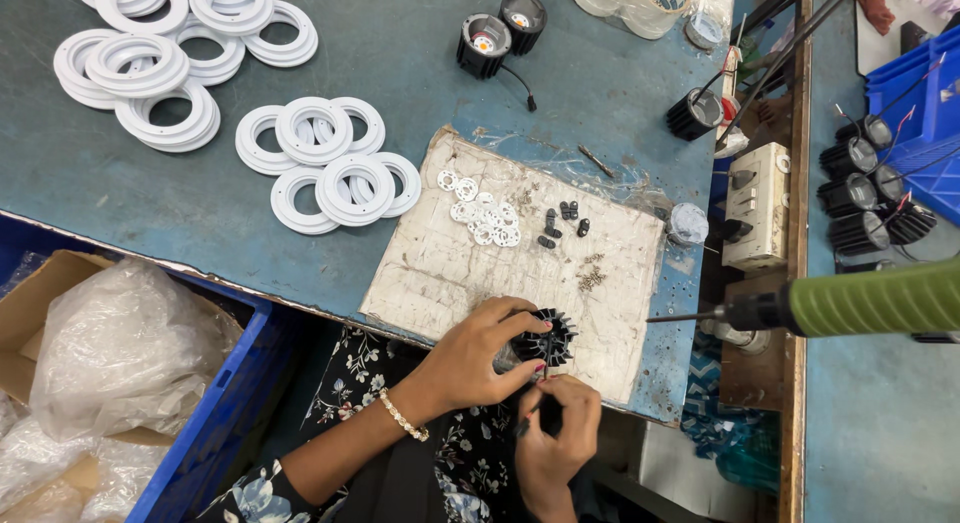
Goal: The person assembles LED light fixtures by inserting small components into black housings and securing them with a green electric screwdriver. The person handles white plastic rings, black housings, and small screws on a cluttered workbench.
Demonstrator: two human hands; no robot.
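Low in the frame, our right hand (553, 438) is curled shut around a dark slim tool (527, 420), its tip pointing up toward the black finned heat sink (543, 339). Our left hand (482, 358), a beaded bracelet (403, 417) at the wrist, grips that heat sink, fingers wrapped over its top and side. We hold it at the near edge of a worn white board (440, 263) lying on the blue-grey workbench (150, 198), lower centre of the frame.

Further up the board we see small white discs (484, 215), then a few small black pieces (562, 221) and a scatter of tiny screws (591, 278). Left of the board, white plastic rings (330, 163) lie overlapped, with more ring stacks (170, 53) in the upper left. Two black lamp bodies (500, 33) sit at top centre. At right, a green-handled power screwdriver (850, 303) juts in sideways, well apart from our hands. Lower left holds a blue crate (225, 413) and a clear plastic bag (120, 353).
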